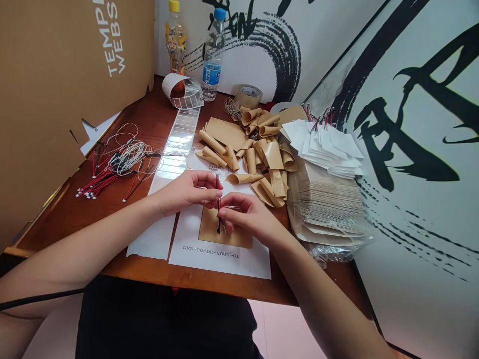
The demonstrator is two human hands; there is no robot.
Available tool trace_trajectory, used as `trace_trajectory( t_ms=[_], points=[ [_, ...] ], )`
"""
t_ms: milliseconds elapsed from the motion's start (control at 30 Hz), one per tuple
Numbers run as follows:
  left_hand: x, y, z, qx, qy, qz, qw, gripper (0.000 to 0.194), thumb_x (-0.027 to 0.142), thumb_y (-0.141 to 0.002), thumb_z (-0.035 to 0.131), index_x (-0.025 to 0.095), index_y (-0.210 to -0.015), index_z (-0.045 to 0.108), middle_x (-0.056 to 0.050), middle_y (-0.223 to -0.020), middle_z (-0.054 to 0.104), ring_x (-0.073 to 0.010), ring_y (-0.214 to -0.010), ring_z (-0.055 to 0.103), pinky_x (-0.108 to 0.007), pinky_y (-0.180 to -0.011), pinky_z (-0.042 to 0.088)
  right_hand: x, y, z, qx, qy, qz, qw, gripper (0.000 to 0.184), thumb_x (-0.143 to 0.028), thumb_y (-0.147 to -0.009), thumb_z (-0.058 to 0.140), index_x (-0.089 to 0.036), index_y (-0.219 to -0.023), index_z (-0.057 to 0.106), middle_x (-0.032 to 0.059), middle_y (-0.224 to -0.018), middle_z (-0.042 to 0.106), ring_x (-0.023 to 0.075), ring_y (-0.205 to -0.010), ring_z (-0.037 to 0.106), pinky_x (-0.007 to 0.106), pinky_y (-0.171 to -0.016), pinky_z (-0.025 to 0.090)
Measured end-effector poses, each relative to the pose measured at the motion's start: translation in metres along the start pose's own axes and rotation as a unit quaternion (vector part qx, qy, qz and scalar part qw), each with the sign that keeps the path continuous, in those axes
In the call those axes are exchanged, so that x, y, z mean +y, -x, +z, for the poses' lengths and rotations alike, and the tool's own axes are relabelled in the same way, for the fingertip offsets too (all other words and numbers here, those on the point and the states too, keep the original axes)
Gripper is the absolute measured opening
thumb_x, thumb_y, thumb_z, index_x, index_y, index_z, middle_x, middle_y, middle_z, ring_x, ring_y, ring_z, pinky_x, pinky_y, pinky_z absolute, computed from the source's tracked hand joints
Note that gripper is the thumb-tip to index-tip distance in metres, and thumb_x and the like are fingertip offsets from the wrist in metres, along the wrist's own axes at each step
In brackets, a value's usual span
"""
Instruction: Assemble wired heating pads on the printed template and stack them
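Between my two hands a short red-and-black wire cable (218, 199) stands lengthwise, its dark end pointing toward me. My left hand (190, 192) pinches its upper part with thumb and fingers. Just below and to the right, my right hand (241, 214) is closed on the lower part. Under the hands a brown kraft paper piece (209, 232) lies flat on a white printed sheet (220, 262). Left of my left hand is a heap of red and black cables with white connectors (99, 182), tangled with pale string (130, 157).
Rolled kraft papers (258, 154) lie behind my right hand. At right, white packets (325, 147) top a stack of brown sheets (333, 199) in clear plastic. A label roll (187, 92), tape roll (249, 94) and two bottles (212, 65) stand behind. A cardboard wall (75, 75) borders the left.
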State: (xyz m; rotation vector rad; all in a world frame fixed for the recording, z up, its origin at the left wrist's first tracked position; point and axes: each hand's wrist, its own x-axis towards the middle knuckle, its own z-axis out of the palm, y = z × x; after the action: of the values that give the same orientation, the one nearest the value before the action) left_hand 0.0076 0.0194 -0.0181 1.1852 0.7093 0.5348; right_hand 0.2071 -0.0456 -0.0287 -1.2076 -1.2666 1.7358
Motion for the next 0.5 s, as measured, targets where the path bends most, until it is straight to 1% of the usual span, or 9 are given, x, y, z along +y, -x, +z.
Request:
trace_trajectory(
  t_ms=[100,167,333,500],
  points=[
    [0.002,0.000,0.001,0.015,-0.005,-0.004,1.000,0.036,0.039,-0.073,0.090,0.014,-0.085,0.068,0.003,-0.077,0.068,-0.0066,-0.070,0.063,-0.022,-0.069,0.055,-0.003,0.003,0.003,-0.001,0.017,0.022,1.000,0.044,-0.056,-0.068,0.088,-0.021,-0.084,0.067,-0.0039,-0.071,0.066,0.0080,-0.047,0.051,0.026,-0.048,0.042],
    [0.002,-0.001,0.000,0.023,-0.001,-0.004,1.000,0.038,0.043,-0.074,0.089,0.014,-0.081,0.066,0.002,-0.077,0.068,-0.0074,-0.072,0.064,-0.022,-0.069,0.056,-0.005,0.004,0.004,0.001,0.027,0.030,0.999,0.044,-0.057,-0.069,0.086,-0.020,-0.083,0.066,-0.0036,-0.070,0.066,0.0077,-0.047,0.049,0.025,-0.046,0.039],
    [0.003,-0.001,-0.001,0.026,0.027,-0.015,0.999,0.040,0.046,-0.075,0.089,0.014,-0.082,0.064,0.001,-0.077,0.070,-0.0099,-0.074,0.068,-0.027,-0.075,0.059,-0.004,0.004,-0.002,0.005,0.052,0.003,0.999,0.039,-0.057,-0.080,0.077,-0.019,-0.083,0.070,-0.0030,-0.070,0.063,0.0076,-0.050,0.049,0.025,-0.050,0.039],
    [0.007,0.001,-0.005,0.032,0.021,-0.012,0.999,0.040,0.045,-0.074,0.089,0.015,-0.084,0.064,0.000,-0.075,0.070,-0.0109,-0.075,0.069,-0.025,-0.071,0.057,-0.003,0.004,-0.007,0.038,0.039,-0.036,0.998,0.036,-0.055,-0.081,0.078,-0.020,-0.084,0.072,-0.0033,-0.068,0.061,0.0087,-0.055,0.050,0.026,-0.057,0.041]
  ],
)
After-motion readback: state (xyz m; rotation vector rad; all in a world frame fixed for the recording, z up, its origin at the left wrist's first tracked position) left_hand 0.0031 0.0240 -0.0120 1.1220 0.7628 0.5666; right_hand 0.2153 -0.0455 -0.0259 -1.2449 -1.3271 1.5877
